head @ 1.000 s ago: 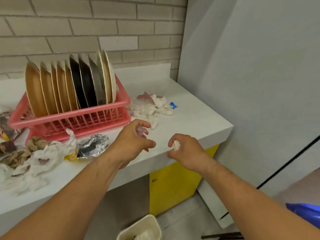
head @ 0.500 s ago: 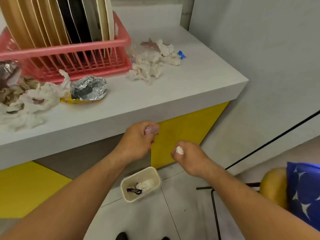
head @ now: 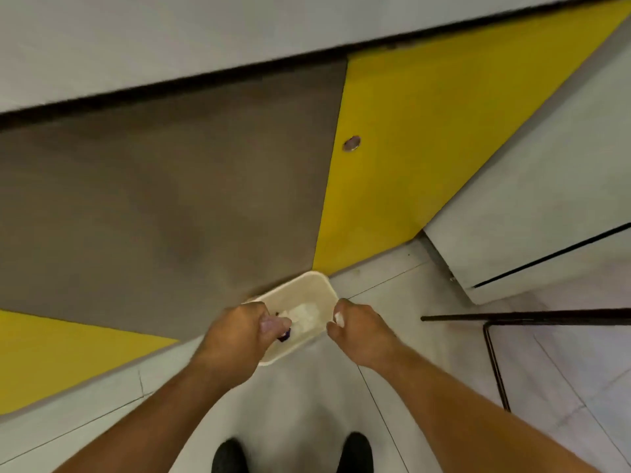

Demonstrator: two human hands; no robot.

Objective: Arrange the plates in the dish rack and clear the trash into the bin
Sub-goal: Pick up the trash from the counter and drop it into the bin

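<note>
While the left hand (head: 235,336) and right hand (head: 362,332) are being held above the cream rectangular plastic bin (head: 317,288), standing on the pale tiled floor (head: 307,404) just beside the grey panel (head: 170,199) and yellow panel (head: 426,148) beneath the white surface (head: 136,46), a pinkish wrapper scrap (head: 271,325) is being pinched in the left grip and a white tissue scrap (head: 338,317) in the right. Crumpled white tissue (head: 304,314) is lying inside the bin. A black metal frame (head: 529,316) is standing to the right, well apart.

Reaching down, side by side: the left hand (head: 239,331) grips a pinkish scrap (head: 273,325). The right hand (head: 358,331) seemingly pinches a white scrap (head: 339,316).
</note>
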